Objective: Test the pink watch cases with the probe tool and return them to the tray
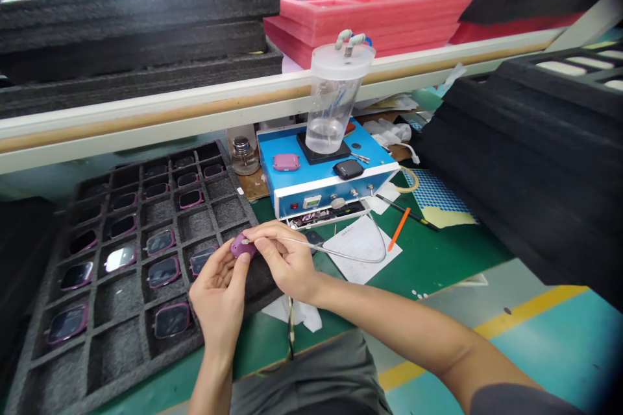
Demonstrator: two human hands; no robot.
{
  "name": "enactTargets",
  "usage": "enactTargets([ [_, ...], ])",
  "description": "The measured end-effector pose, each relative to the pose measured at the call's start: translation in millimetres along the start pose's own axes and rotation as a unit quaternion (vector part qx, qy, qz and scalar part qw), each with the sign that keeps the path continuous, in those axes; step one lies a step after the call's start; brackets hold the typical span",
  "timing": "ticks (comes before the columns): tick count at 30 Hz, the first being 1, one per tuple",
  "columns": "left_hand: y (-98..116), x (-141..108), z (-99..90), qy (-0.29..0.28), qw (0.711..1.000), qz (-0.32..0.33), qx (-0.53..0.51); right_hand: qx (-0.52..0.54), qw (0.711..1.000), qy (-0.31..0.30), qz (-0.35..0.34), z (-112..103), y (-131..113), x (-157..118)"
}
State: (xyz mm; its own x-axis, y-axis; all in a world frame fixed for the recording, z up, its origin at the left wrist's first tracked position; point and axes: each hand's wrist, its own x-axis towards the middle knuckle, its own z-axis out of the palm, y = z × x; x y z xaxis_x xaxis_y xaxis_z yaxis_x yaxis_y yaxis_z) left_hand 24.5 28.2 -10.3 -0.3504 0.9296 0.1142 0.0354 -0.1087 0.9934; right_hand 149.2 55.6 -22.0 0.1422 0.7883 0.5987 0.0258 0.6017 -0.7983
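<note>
My left hand (219,295) pinches a small purple watch case (238,245) between thumb and fingers, above the right edge of a black foam tray. Closed around the end of a thin clear hose (363,260), my right hand (291,266) brings a small tip against the face of the case. The hose loops back to the front of a blue dispenser box (292,193). Several purple-rimmed watches with dark screens, such as one watch (172,321), lie in compartments of the foam tray (92,343); other compartments hold nothing.
On the blue box stand a clear canister (335,97), a purple case (286,162) and a black case (348,169). A glass bottle (243,157) is beside it. An orange stick (399,229) lies on paper (355,246). Black foam stacks (525,155) rise at right; a shelf rail (195,104) crosses behind.
</note>
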Motion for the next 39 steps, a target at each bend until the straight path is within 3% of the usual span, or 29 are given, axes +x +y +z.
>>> enactTargets([
  [33,-0.9,-0.5,-0.2,-0.009,1.000,-0.001,-0.008,0.010,1.000,0.002,0.007,1.7,0.7,-1.8],
  [39,-4.6,0.5,-1.7,-0.019,0.999,0.018,0.035,0.004,1.000,-0.013,-0.004,-3.4,-1.1,-4.0],
])
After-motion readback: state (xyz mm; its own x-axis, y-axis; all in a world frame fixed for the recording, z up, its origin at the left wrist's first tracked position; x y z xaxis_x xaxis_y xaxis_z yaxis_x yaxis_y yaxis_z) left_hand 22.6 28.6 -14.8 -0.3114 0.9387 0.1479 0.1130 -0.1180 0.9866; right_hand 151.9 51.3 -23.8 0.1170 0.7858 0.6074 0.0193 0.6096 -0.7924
